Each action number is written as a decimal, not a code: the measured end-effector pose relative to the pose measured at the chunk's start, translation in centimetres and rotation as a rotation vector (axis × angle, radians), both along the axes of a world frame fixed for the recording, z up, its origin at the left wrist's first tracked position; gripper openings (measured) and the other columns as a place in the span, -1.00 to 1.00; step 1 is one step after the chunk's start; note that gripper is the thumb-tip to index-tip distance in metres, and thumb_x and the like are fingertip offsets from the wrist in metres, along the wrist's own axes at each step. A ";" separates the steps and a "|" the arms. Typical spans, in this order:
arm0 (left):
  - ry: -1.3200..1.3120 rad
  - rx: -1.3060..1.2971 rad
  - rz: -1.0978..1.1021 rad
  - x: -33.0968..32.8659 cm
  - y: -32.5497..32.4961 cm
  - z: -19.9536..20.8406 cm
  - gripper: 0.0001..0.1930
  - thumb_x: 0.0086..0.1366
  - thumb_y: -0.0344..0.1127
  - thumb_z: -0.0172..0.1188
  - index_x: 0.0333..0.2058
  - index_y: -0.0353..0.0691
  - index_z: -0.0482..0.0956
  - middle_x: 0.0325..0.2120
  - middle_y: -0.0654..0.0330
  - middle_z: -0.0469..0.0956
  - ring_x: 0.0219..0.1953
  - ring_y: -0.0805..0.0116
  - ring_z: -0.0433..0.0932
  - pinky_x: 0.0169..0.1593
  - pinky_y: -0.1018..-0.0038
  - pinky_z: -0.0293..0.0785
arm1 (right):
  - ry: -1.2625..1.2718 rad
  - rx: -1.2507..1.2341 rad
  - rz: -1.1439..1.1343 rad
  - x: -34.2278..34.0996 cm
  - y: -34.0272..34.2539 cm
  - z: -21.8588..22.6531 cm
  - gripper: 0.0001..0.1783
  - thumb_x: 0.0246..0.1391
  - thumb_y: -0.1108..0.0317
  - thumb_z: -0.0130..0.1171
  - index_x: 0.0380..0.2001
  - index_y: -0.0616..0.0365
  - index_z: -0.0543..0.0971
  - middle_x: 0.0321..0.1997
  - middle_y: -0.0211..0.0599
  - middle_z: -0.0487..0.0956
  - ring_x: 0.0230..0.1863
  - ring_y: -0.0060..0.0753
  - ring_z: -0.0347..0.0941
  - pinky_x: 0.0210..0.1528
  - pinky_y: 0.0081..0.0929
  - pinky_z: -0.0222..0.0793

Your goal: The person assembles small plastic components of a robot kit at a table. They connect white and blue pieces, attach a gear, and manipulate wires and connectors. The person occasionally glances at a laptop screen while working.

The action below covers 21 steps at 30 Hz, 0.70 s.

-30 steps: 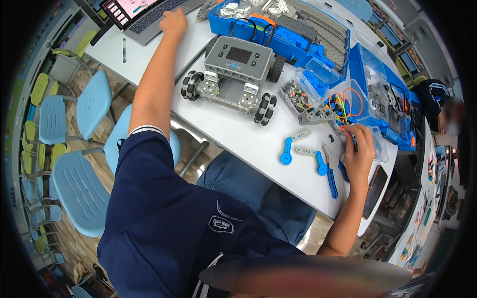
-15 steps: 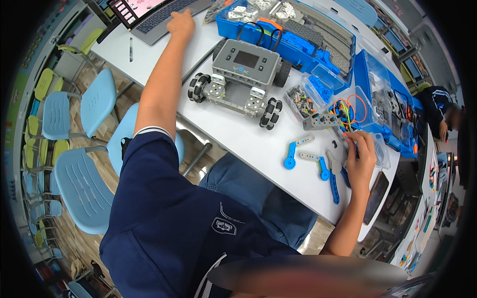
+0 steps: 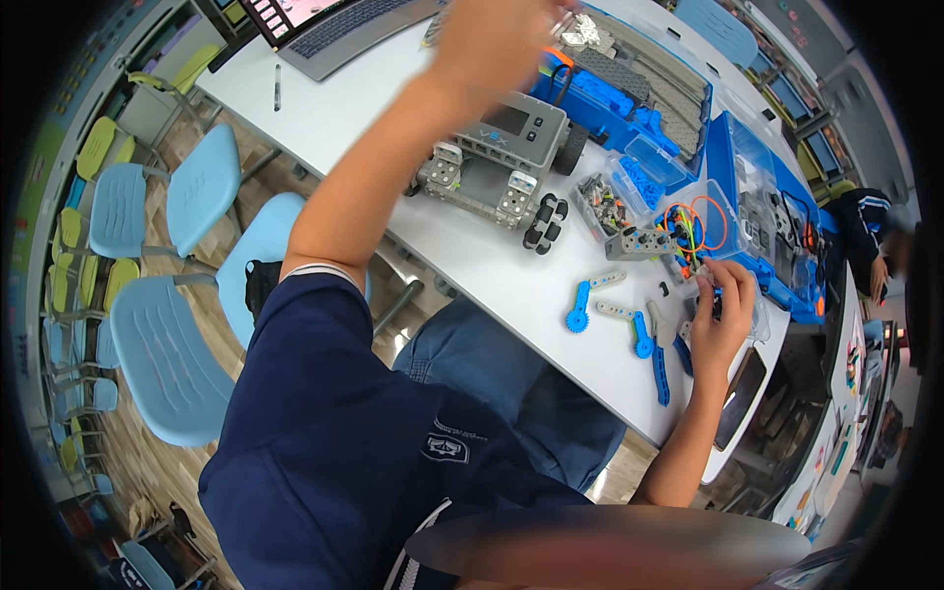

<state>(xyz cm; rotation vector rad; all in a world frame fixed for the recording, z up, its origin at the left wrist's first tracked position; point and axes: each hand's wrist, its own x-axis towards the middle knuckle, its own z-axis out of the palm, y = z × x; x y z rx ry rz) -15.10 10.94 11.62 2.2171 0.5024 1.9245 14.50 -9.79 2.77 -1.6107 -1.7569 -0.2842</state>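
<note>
My left hand is smeared by motion above the robot car, near the grey and white parts at the end of the blue storage bin. Whether its fingers hold anything is hidden by the blur. At the right, my right hand has its fingers bent together at a clear parts tray; what they pinch is too small to make out. Close to that hand lie blue-handled pliers and two grey beams with blue gear pieces, a nearer one and a farther one.
A laptop stands at the far left, with a pen near it. Orange and green bands lie beside a box of small connectors. A phone rests at the right table edge. Another person is beyond, at right.
My left hand has left the laptop keyboard and swung right, over the robot car toward the blue bin. My right hand has shifted slightly right, its fingers still bent together.
</note>
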 end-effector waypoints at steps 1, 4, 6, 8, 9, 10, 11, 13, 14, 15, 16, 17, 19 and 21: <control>0.181 0.063 0.040 1.1 -2.3 0.1 -0.56 0.19 -0.63 0.06 0.08 -0.24 0.39 -0.11 0.08 0.60 -0.30 0.31 0.58 -0.22 0.42 0.55 | 0.021 0.014 -0.003 0.1 0.0 -0.1 -0.79 0.05 0.67 0.24 -0.22 0.24 0.65 -0.11 -0.15 0.53 -0.16 -0.17 0.55 -0.10 -0.35 0.48; 0.270 0.149 -0.268 5.6 -7.8 -0.8 -0.70 0.21 -0.53 0.05 -0.08 -0.18 0.55 -0.18 0.17 0.61 -0.25 0.22 0.59 -0.19 0.35 0.54 | 0.058 0.046 -0.014 0.5 -0.1 -0.4 -0.78 0.03 0.66 0.25 -0.22 0.25 0.65 -0.08 -0.15 0.51 -0.10 -0.19 0.54 -0.05 -0.34 0.48; 0.404 0.229 -0.340 7.7 -10.0 -1.9 -0.74 0.18 -0.46 0.12 -0.12 -0.17 0.54 -0.28 0.22 0.58 -0.28 0.24 0.56 -0.23 0.35 0.53 | 0.050 0.052 -0.020 0.8 -0.2 -0.4 -0.78 0.01 0.63 0.27 -0.22 0.27 0.66 -0.05 -0.14 0.51 -0.07 -0.18 0.54 -0.03 -0.32 0.47; 0.453 0.302 -0.353 9.4 -11.4 -3.0 -0.75 0.15 -0.43 0.15 -0.15 -0.16 0.54 -0.32 0.23 0.56 -0.30 0.22 0.55 -0.23 0.34 0.54 | -0.021 0.092 0.008 1.1 -0.3 -0.4 -0.77 -0.01 0.59 0.28 -0.21 0.27 0.65 -0.05 -0.14 0.52 -0.09 -0.17 0.55 -0.06 -0.34 0.48; 0.560 0.314 -0.359 10.1 -11.8 -3.6 -0.76 0.14 -0.41 0.16 -0.17 -0.15 0.53 -0.34 0.23 0.55 -0.32 0.22 0.55 -0.23 0.33 0.55 | -0.049 0.120 0.031 1.1 -0.2 -0.4 -0.76 -0.03 0.57 0.29 -0.21 0.27 0.65 -0.04 -0.14 0.52 -0.09 -0.17 0.55 -0.07 -0.35 0.48; 0.524 0.310 -0.370 10.7 -12.2 -4.1 -0.76 0.13 -0.40 0.17 -0.18 -0.15 0.53 -0.34 0.22 0.55 -0.31 0.22 0.56 -0.23 0.33 0.55 | -0.071 0.112 0.003 1.1 -0.3 -0.3 -0.74 -0.04 0.56 0.29 -0.20 0.26 0.64 -0.06 -0.14 0.53 -0.12 -0.17 0.56 -0.09 -0.35 0.48; 0.562 0.287 -0.378 11.2 -12.5 -4.6 -0.77 0.12 -0.39 0.17 -0.20 -0.15 0.53 -0.34 0.22 0.55 -0.30 0.23 0.57 -0.24 0.32 0.55 | -0.085 0.112 -0.015 1.0 -0.2 -0.3 -0.73 -0.05 0.54 0.29 -0.20 0.25 0.64 -0.07 -0.15 0.55 -0.14 -0.18 0.56 -0.12 -0.36 0.48; 0.591 0.240 -0.392 12.2 -12.9 -5.4 -0.77 0.12 -0.39 0.17 -0.19 -0.15 0.53 -0.33 0.22 0.55 -0.26 0.22 0.59 -0.24 0.31 0.56 | -0.051 0.091 -0.046 0.8 -0.3 -0.1 -0.73 -0.04 0.53 0.29 -0.18 0.24 0.63 -0.12 -0.16 0.58 -0.18 -0.19 0.57 -0.14 -0.37 0.48; 0.580 0.217 -0.399 12.7 -13.1 -5.8 -0.76 0.13 -0.40 0.17 -0.18 -0.15 0.53 -0.33 0.21 0.56 -0.24 0.21 0.60 -0.23 0.30 0.56 | -0.005 0.071 -0.060 0.7 -0.4 -0.1 -0.74 -0.02 0.54 0.29 -0.18 0.23 0.63 -0.16 -0.16 0.59 -0.20 -0.21 0.57 -0.15 -0.38 0.48; 0.542 0.195 -0.409 13.1 -13.1 -6.3 -0.75 0.13 -0.41 0.16 -0.16 -0.15 0.54 -0.32 0.21 0.57 -0.21 0.20 0.61 -0.22 0.29 0.57 | 0.040 0.050 -0.075 0.6 -0.4 0.0 -0.75 0.00 0.54 0.28 -0.18 0.22 0.63 -0.20 -0.17 0.61 -0.22 -0.22 0.57 -0.15 -0.38 0.48; 0.510 0.137 -0.461 13.3 -13.1 -6.7 -0.73 0.14 -0.45 0.14 -0.14 -0.15 0.54 -0.31 0.19 0.58 -0.18 0.19 0.62 -0.20 0.27 0.57 | 0.080 0.055 -0.094 0.6 -0.4 0.1 -0.77 0.04 0.54 0.27 -0.18 0.23 0.63 -0.22 -0.18 0.61 -0.23 -0.25 0.57 -0.16 -0.39 0.47; 0.451 0.077 -0.516 13.5 -13.0 -7.2 -0.70 0.14 -0.49 0.13 -0.12 -0.14 0.54 -0.30 0.18 0.59 -0.15 0.18 0.62 -0.19 0.26 0.57 | 0.120 0.058 -0.115 0.5 -0.4 0.1 -0.79 0.07 0.53 0.27 -0.18 0.23 0.63 -0.24 -0.18 0.62 -0.25 -0.28 0.57 -0.16 -0.40 0.47; 0.420 -0.076 -0.604 13.6 -12.8 -8.2 -0.64 0.14 -0.56 0.08 -0.07 -0.14 0.55 -0.27 0.14 0.60 -0.10 0.15 0.63 -0.14 0.24 0.57 | 0.189 0.057 -0.134 0.6 -0.2 0.1 -0.82 0.13 0.52 0.25 -0.17 0.24 0.63 -0.26 -0.20 0.64 -0.28 -0.35 0.57 -0.17 -0.43 0.46; 0.495 -0.270 -0.687 13.6 -12.6 -9.1 -0.58 0.13 -0.62 0.02 -0.04 -0.14 0.55 -0.23 0.10 0.61 -0.06 0.12 0.63 -0.07 0.23 0.55 | 0.258 0.047 -0.155 0.8 -0.1 0.1 -0.83 0.18 0.50 0.23 -0.15 0.25 0.63 -0.25 -0.21 0.64 -0.30 -0.42 0.56 -0.17 -0.47 0.46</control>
